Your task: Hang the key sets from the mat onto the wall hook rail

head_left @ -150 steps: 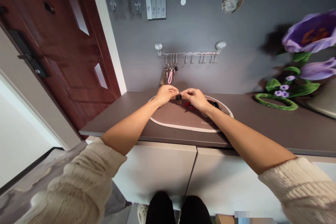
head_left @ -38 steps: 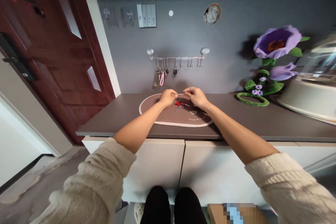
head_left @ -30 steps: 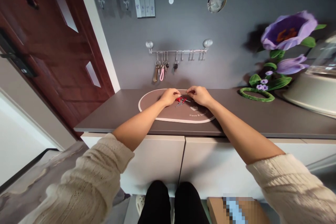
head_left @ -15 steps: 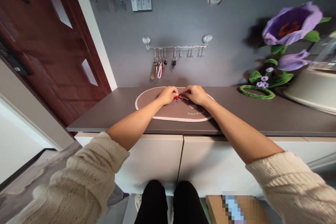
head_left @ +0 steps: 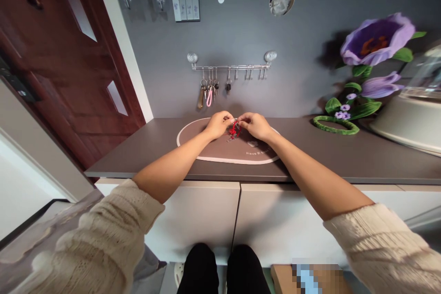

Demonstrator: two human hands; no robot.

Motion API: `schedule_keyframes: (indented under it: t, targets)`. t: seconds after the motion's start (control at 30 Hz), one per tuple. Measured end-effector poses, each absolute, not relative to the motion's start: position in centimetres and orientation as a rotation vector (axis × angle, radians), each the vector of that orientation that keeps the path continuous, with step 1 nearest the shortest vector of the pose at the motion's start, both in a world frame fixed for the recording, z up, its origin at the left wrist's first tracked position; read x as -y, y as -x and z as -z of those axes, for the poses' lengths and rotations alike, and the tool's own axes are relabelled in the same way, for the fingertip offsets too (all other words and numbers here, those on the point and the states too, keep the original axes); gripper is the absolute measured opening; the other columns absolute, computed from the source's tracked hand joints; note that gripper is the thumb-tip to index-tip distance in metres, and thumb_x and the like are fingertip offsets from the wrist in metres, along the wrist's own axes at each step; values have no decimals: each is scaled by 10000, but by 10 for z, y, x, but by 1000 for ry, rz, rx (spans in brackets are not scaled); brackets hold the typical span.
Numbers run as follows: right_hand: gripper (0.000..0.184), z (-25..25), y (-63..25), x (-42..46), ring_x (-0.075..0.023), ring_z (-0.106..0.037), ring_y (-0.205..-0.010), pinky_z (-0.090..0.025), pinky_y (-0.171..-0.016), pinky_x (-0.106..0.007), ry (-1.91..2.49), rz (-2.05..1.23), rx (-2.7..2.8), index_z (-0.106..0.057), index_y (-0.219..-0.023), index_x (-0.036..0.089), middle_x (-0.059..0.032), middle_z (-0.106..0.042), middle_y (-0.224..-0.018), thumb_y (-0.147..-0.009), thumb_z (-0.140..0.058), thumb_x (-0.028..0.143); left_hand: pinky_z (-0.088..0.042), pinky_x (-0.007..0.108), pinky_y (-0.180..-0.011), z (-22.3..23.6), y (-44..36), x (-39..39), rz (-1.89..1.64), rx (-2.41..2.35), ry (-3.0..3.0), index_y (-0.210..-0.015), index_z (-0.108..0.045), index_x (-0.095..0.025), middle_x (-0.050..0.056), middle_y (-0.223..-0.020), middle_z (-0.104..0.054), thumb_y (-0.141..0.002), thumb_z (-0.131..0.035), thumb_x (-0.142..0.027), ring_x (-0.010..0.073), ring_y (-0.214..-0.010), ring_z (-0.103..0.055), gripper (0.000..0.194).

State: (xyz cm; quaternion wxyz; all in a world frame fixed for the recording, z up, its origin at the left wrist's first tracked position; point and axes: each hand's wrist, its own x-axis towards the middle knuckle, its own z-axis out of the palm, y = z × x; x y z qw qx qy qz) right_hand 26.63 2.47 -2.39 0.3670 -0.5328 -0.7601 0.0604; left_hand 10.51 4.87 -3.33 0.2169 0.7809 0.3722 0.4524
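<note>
My left hand (head_left: 219,125) and my right hand (head_left: 256,126) meet over a brown oval mat (head_left: 191,138) with a pale rim. Between my fingertips is a red cord (head_left: 234,130), pinched from both sides. Small silver pieces that look like keys (head_left: 230,139) hang or lie just below it, too small to make out exactly. Both hands have their fingers closed on the cord or on a ring at its top; the fingers partly hide that spot.
Behind my hands, a clear hook rail (head_left: 231,67) carries several keys, one with a pink loop (head_left: 209,96). Purple flowers (head_left: 375,46) with a green ring base (head_left: 336,125) and a white domed object (head_left: 409,115) stand right. A dark red door (head_left: 86,73) is left.
My fingertips have come closer together. The red cord, earlier spread low across the mat beside the silver pieces, now forms an upright loop between my hands. The view has tilted up slightly.
</note>
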Motion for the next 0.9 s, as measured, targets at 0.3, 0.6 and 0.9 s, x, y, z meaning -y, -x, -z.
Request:
schedule_keyframes:
  t: [0.3,0.6,0.9]
  targets:
    - [155,23,-263,-23,-114,-569,-673,-439,-700,-255,1137,-589,1778,-622,-816,157,-31,-649,-763,-731,-548,263,-410,240,-646,33,-109,-50,-1381,-936,-1832,-735,-570,-123,11,-683,-586,-718,-550,-213,92,-623,-513,93]
    - [211,17,-256,-14,-97,-544,-625,-440,-651,-240,982,-821,1586,-617,-749,144,-20,-632,-711,-680,-602,344,-417,247,-641,31,-110,-50,-1410,-764,-1633,-730,-576,-121,14,-666,-586,-692,-597,-275,89,-602,-509,159]
    - [265,24,-260,-22,-118,-532,-666,-422,-675,-262,976,-608,1640,-605,-748,157,-16,-615,-726,-687,-581,414,-423,249,-633,30,-112,-45,-1423,-714,-1642,-736,-577,-130,12,-662,-584,-671,-617,-337,95,-606,-512,221]
